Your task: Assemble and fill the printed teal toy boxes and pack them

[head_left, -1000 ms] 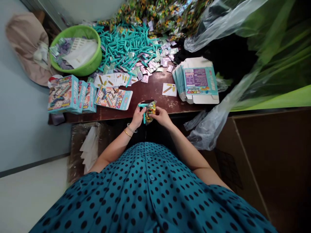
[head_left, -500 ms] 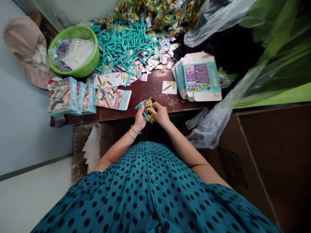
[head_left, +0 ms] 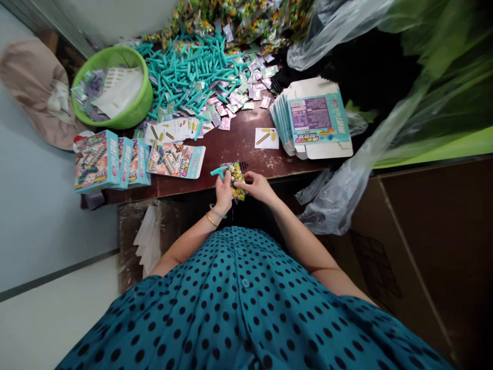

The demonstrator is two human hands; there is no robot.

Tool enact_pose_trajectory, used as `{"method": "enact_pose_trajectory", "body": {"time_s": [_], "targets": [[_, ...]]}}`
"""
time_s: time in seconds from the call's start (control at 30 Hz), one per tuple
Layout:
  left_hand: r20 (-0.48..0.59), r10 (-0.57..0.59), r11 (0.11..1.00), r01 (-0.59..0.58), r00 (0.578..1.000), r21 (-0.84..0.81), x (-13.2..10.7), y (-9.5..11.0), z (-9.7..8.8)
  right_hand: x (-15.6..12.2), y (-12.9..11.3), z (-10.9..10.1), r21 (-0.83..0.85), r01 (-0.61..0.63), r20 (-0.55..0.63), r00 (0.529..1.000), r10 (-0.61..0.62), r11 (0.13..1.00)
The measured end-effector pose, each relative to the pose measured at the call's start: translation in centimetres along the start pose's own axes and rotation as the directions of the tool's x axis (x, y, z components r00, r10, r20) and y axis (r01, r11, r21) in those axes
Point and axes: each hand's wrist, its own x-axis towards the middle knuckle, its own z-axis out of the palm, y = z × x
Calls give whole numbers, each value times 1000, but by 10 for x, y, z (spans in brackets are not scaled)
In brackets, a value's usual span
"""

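Observation:
My left hand (head_left: pixel 223 194) is closed round a clear bag of colourful beads (head_left: pixel 238 177) and a teal plastic stick (head_left: pixel 219 171), whose end pokes out past the thumb. From the other side, my right hand (head_left: pixel 261 189) pinches the bag at its right edge. A small black gridded piece (head_left: pixel 244 165) shows just behind the bag; whether it is held I cannot tell. Both hands are at the table's front edge. Left of them lies a flat printed box (head_left: pixel 175 160), and a printed card (head_left: pixel 267 138) rests beyond my right hand.
Upright boxes (head_left: pixel 96 160) stand at the left front beside a green basin (head_left: pixel 142 105). Behind are a heap of teal sticks (head_left: pixel 188 67), small sachets (head_left: pixel 254 92) and bagged beads (head_left: pixel 246 20). Flattened cartons (head_left: pixel 318 115) are stacked at right, near hanging clear plastic (head_left: pixel 335 205).
The bead bag has turned to face up more fully between my hands. The teal stick, earlier lying across the bag, now shows mostly at the left. The view has shifted slightly.

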Motion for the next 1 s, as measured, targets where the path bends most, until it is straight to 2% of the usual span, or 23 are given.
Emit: {"method": "enact_pose_trajectory", "body": {"time_s": [0.07, 0.17, 0.23, 0.3, 0.4, 0.5, 0.63, 0.77, 0.83, 0.9, 1.0], "targets": [[-2, 18, 999, -18, 1000, 43, 2, -6, 2, -4, 1, 0, 24, 10, -34, 999, -9, 1000], [-22, 48, 998, -47, 999, 49, 9, -8, 6, -10, 2, 8, 58, 159, -204, 968, -144, 986], [-35, 36, 999, -36, 999, 7, 14, -6, 8, -14, 4, 15, 172, 204, -280, 948, -150, 964], [-56, 6, 999, -9, 998, -44, 18, -3, 10, -18, 8, 22, 347, 197, -346, 935, -70, 917], [-103, -10, 997, 2, 995, -71, 19, -3, 11, -20, 15, 31, 589, 154, -398, 910, 118, 793], [-110, 6, 999, -12, 994, -51, 18, -5, 13, -17, 18, 41, 691, 175, -385, 910, 152, 702], [-75, 6, 997, -12, 997, -77, 18, -4, 17, -6, 16, 46, 581, 235, -460, 884, 77, 779], [-101, -46, 995, 37, 994, -88, 20, -1, 22, -3, 9, 49, 350, 284, -528, 847, -62, 893], [-106, -29, 999, 25, 994, -39, 23, 0, 26, -7, 3, 52, 221, 292, -498, 854, -150, 931], [-71, 14, 1000, -13, 997, 9, 25, 0, 29, -10, -1, 53, 154, 275, -447, 876, -181, 949], [23, -22, 1000, 23, 999, -16, 18, 1, 27, -6, -2, 42, 209, 239, -381, 913, -146, 948]]}}
